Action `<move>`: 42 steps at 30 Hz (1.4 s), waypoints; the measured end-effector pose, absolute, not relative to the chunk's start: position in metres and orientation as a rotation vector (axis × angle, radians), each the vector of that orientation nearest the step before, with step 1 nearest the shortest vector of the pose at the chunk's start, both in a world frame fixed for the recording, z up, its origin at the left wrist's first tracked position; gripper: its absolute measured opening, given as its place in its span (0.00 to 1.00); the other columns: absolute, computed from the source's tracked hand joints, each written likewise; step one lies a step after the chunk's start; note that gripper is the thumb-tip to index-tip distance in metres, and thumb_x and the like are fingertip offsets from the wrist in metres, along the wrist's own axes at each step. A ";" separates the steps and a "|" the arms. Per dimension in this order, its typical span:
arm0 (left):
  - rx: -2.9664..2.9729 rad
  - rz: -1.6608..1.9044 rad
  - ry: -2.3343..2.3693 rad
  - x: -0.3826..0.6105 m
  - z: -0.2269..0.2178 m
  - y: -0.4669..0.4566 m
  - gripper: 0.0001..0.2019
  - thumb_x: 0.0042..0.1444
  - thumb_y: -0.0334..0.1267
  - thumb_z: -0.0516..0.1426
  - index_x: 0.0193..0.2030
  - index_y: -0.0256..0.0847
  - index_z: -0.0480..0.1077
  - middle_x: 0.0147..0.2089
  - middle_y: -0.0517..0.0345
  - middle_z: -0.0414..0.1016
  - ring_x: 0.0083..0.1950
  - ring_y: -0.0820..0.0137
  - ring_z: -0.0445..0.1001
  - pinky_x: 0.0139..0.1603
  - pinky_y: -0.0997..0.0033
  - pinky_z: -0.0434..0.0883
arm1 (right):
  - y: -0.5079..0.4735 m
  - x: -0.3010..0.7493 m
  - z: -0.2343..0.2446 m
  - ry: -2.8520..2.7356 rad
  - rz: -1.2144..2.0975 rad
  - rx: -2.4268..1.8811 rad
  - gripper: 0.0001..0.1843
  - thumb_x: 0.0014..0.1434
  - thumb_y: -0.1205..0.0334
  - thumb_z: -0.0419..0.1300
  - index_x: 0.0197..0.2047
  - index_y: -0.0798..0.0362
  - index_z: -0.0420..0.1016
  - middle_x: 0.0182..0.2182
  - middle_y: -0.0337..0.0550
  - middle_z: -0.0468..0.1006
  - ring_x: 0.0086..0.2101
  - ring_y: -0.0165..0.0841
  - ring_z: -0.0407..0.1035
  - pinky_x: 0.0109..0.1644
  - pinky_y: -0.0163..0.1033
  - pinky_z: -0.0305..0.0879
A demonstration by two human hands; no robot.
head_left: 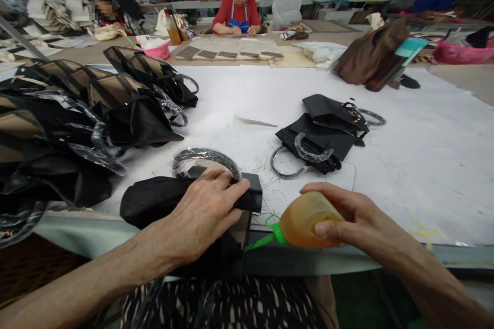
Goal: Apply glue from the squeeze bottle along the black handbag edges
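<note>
My left hand (212, 205) is closed over the upper part of a black handbag (154, 198) lying at the table's near edge. The bag's plastic-wrapped handle (204, 155) arches up just behind my fingers, and part of the bag hangs below the edge. In my right hand (347, 221) is a squeeze glue bottle (306, 218) with amber liquid, tipped to the left. Its green nozzle (260, 241) points at the bag's lower right edge, with the tip touching or very close to it; I cannot tell which.
Several black bags (131, 108) with wrapped handles crowd the left. Two smaller black bags (324, 133) lie right of centre. A thin pale strip (254, 122) rests on the white table cover (405, 164). Farther back are a brown bag (370, 51), a pink bowl (156, 51) and a seated co-worker (239, 10).
</note>
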State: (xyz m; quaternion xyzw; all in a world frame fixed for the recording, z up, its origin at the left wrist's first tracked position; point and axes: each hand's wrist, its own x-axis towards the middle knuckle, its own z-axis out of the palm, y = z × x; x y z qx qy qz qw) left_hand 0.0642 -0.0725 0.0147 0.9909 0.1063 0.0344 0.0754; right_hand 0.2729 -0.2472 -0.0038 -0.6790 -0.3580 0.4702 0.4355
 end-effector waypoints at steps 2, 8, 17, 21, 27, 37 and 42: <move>2.971 0.097 0.328 0.064 0.015 -0.072 0.14 0.53 0.30 0.54 0.47 0.39 0.66 0.37 0.53 0.67 0.43 0.62 0.64 0.45 0.62 0.66 | -0.248 0.272 -0.003 -0.892 1.173 -1.689 0.22 0.43 0.56 0.66 0.44 0.47 0.73 0.33 0.39 0.76 0.31 0.42 0.69 0.28 0.37 0.66; 2.986 0.141 0.290 0.064 0.013 -0.071 0.13 0.54 0.30 0.53 0.48 0.39 0.65 0.37 0.54 0.67 0.43 0.63 0.65 0.47 0.64 0.65 | -0.253 0.267 0.000 -0.872 1.196 -1.680 0.23 0.42 0.55 0.66 0.44 0.49 0.74 0.32 0.40 0.76 0.30 0.41 0.69 0.28 0.36 0.65; 3.003 0.125 0.292 0.065 0.014 -0.072 0.14 0.53 0.30 0.55 0.47 0.38 0.66 0.37 0.53 0.68 0.41 0.62 0.65 0.43 0.64 0.66 | -0.265 0.262 -0.007 -0.743 1.305 -1.565 0.22 0.48 0.55 0.66 0.47 0.49 0.70 0.34 0.36 0.74 0.34 0.37 0.69 0.33 0.33 0.64; 3.005 0.144 0.282 0.065 0.014 -0.072 0.14 0.52 0.30 0.56 0.47 0.37 0.67 0.36 0.52 0.69 0.41 0.61 0.65 0.42 0.63 0.66 | -0.271 0.261 -0.016 -0.719 1.276 -1.588 0.23 0.49 0.53 0.65 0.47 0.50 0.69 0.36 0.38 0.74 0.35 0.38 0.68 0.34 0.33 0.64; 3.005 0.161 0.289 0.064 0.013 -0.071 0.14 0.52 0.30 0.55 0.48 0.37 0.67 0.37 0.52 0.69 0.42 0.61 0.65 0.42 0.64 0.67 | -0.280 0.261 -0.029 -0.697 1.229 -1.619 0.23 0.50 0.49 0.64 0.46 0.53 0.69 0.34 0.41 0.73 0.33 0.38 0.66 0.31 0.34 0.64; 3.010 0.146 0.286 0.065 0.014 -0.071 0.13 0.53 0.30 0.55 0.46 0.38 0.67 0.37 0.52 0.69 0.42 0.61 0.65 0.41 0.64 0.67 | -0.290 0.253 -0.044 -0.501 1.319 -1.490 0.23 0.54 0.50 0.63 0.49 0.53 0.67 0.31 0.42 0.71 0.30 0.37 0.65 0.24 0.34 0.65; 3.016 0.157 0.284 0.065 0.013 -0.070 0.12 0.53 0.30 0.55 0.46 0.38 0.67 0.35 0.54 0.68 0.40 0.62 0.65 0.40 0.65 0.66 | -0.291 0.249 -0.042 -0.473 1.364 -1.432 0.21 0.55 0.51 0.62 0.48 0.55 0.70 0.29 0.41 0.70 0.28 0.35 0.63 0.23 0.33 0.64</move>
